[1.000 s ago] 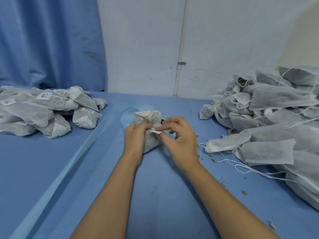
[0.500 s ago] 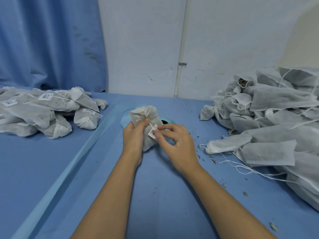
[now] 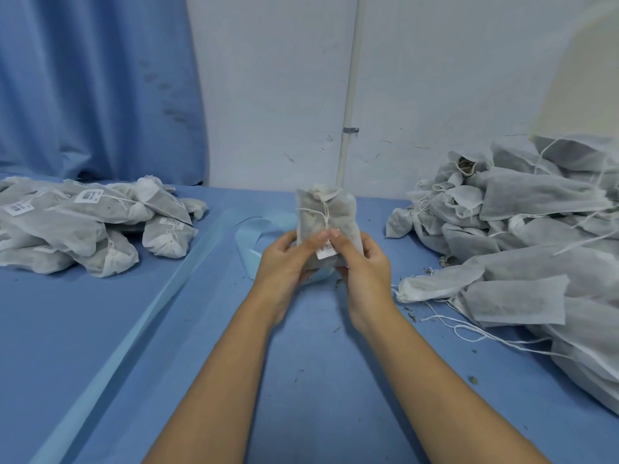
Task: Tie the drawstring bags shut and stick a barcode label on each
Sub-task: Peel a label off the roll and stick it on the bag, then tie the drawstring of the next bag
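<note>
The left hand [image 3: 284, 261] and right hand [image 3: 366, 259] are gripping the tied bag [image 3: 326, 214], thumbs pressing its label [image 3: 326, 252] flat; next, probably, setting it on the pile [image 3: 83, 222] beyond the left hand.

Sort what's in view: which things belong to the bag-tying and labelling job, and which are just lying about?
Job: held bag, barcode label on it, left hand, right hand, labelled pile, unlabelled pile.
Lying about: pale blue strip, plant crumbs, curtain, wall pipe.

A blue curtain [image 3: 100, 88] hangs at my far left beside the white wall [image 3: 268, 78], where a pipe [image 3: 350, 95] runs down. A pale strip [image 3: 140, 326] crosses my blue table [image 3: 67, 329]; crumbs [image 3: 473, 380] dot it.
</note>
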`<state>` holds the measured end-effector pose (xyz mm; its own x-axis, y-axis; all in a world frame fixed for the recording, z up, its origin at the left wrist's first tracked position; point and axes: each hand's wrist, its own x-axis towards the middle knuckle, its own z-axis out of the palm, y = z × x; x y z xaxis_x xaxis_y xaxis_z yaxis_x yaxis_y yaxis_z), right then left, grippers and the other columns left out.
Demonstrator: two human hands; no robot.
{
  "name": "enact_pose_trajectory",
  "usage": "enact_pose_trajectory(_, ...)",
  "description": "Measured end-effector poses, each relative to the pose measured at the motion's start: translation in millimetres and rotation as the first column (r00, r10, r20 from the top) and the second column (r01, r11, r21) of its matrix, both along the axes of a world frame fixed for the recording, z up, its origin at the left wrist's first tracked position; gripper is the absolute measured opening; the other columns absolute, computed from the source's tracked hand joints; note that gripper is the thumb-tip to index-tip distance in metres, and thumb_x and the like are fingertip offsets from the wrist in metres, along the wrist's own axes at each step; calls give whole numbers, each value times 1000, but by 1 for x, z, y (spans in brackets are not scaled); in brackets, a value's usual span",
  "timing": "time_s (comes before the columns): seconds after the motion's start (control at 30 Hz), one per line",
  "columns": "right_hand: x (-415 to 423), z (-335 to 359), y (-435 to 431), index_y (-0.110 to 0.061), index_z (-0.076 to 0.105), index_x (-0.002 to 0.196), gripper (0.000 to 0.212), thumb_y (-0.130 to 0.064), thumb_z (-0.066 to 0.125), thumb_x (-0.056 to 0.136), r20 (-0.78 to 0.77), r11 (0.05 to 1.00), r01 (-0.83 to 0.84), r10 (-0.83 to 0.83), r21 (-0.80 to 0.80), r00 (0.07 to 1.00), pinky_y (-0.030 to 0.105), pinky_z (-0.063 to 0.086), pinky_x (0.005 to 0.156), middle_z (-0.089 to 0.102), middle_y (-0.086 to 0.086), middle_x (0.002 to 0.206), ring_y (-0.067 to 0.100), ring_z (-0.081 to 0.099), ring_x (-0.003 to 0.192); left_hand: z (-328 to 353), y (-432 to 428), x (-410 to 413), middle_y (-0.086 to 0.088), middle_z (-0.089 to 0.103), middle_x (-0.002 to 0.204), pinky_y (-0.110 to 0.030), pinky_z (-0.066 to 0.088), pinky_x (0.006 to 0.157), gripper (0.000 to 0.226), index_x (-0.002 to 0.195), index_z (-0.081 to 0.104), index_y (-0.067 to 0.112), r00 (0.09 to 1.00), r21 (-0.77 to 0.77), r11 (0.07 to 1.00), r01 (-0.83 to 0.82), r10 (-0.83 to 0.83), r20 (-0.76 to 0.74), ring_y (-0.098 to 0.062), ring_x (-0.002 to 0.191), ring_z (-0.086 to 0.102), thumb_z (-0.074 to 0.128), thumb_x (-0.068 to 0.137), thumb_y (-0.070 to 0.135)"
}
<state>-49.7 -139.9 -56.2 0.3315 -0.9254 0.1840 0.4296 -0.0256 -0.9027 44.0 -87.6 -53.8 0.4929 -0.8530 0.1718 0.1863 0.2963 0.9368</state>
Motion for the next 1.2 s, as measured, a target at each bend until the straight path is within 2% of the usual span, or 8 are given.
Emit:
enact_pose_trajectory(0.4, 0, -3, -1, -10, 72, 83, 8, -18, 73, 80, 96, 988, -116, 105, 106, 990, 24, 53, 70, 71, 6, 82, 16, 66, 77, -4, 6, 13, -7, 75, 88, -21, 55, 62, 24, 84, 74, 9, 985, -13, 994, 111, -112, -128, -14, 77, 71, 73, 65, 24)
enact_pose_trajectory(0.57, 1, -2, -1, -10, 72, 79, 13, -22, 71, 83, 67, 991, -61, 54, 120, 996, 23, 54, 69, 72, 6, 78, 14, 67, 74, -2, 6, 16, -7, 75, 88, -22, 55, 62, 26, 81, 76, 12, 995, 34, 996, 78, -75, -63, -15, 78, 72, 75, 65, 33)
enact_pose_trajectory(0.7, 2, -2, -1, -14, 71, 76, 16, -25, 67, 88, 36, 991, 0, -5, 135, 999, 19, 50, 60, 71, 0, 73, 9, 64, 67, 1, 11, 20, -4, 58, 51, -18, 38, 38, 36, 75, 64, 9, 968, 249, 969, -8, -55, 244, -15, 37, 52, 68, 79, 45)
enact_pose_trajectory(0.77, 1, -2, -3, -18, 69, 79, 18, -30, 62, 91, 5, 988, 27, -28, 155, 1000, 18, 47, 60, 70, -1, 80, 8, 62, 69, 2, 10, 21, 1, 50, 45, -17, 34, 36, 32, 72, 57, 10, 983, 213, 976, -47, 7, 186, -10, 35, 42, 65, 85, 39)
enact_pose_trajectory(0.87, -3, -2, -7, -19, 69, 86, 21, -33, 55, 95, -36, 977, 39, -33, 209, 999, 18, 47, 64, 71, -8, 91, 7, 61, 75, 12, 11, 27, 2, 71, 88, -22, 56, 60, 14, 101, 57, 6, 956, -157, 984, -88, 39, -290, -12, 79, 69, 60, 90, 14)
enact_pose_trajectory(0.93, -6, -4, -9, -19, 68, 86, 19, -28, 54, 96, -69, 974, 44, -29, 224, 997, 17, 48, 63, 70, -12, 87, 3, 61, 70, 17, 12, 33, 3, 40, 148, -37, 57, 83, 72, 148, 21, 11, 888, -341, 931, -133, -41, -458, -16, 122, 55, 58, 87, 2)
enact_pose_trajectory(1.0, -7, -7, -10, -19, 67, 85, 18, -20, 53, 96, -94, 971, 56, -35, 234, 995, 19, 48, 63, 69, -11, 85, 3, 60, 69, 20, 11, 35, 8, 11, 159, -38, 53, 89, 94, 150, -11, 24, 902, -353, 926, -137, -30, -430, -15, 134, 41, 52, 89, -6)
enact_pose_trajectory(1.2, -8, -11, -14, -16, 66, 82, 19, -13, 52, 95, -91, 966, 104, -84, 236, 992, 17, 48, 58, 68, -6, 82, 8, 61, 71, 12, 4, 8, 5, 66, 120, -20, 55, 79, 38, 131, 50, 15, 998, -28, 998, -61, 61, 24, -9, 97, 68, 49, 95, 1)
